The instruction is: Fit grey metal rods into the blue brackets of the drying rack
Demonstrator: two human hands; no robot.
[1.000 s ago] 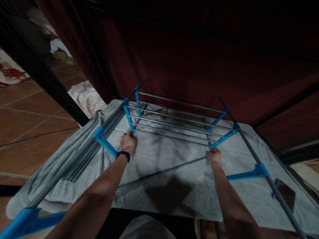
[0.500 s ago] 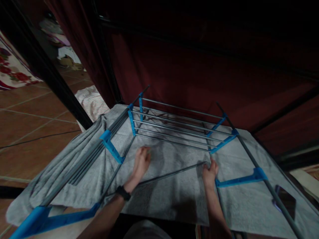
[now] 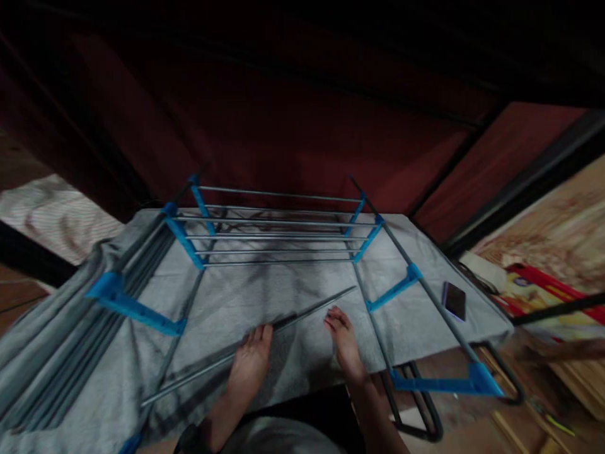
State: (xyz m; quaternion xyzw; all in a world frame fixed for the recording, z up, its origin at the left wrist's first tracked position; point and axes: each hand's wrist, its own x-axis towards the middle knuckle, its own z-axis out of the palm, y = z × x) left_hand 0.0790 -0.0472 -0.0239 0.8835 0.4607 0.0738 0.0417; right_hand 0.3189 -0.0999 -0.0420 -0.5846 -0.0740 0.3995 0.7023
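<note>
A loose grey metal rod (image 3: 316, 309) lies slantwise across the frame of a drying rack, its far end up to the right. My left hand (image 3: 251, 358) is closed around the middle of this rod, palm down. Just below the rod's right end, my right hand (image 3: 341, 333) hangs with its fingers apart and nothing in them. Blue plastic brackets (image 3: 146, 313) join the rack's grey side tubes (image 3: 397, 243). Several crossbars (image 3: 278, 260) span the brackets at the far end. More grey rods (image 3: 85, 353) lie bundled along the left side.
The rack rests on a grey cloth-covered surface (image 3: 302, 353). A phone (image 3: 454, 301) lies on the cloth to the right, outside the rack's side tube. Dark red panels (image 3: 283, 151) stand behind. Beyond the right edge are a red and yellow package (image 3: 543, 290) and wooden pieces.
My view has turned to the right. My left hand has come onto the rod, and my right hand has let go of its end. The rod's near-left end now shows over the left tube.
</note>
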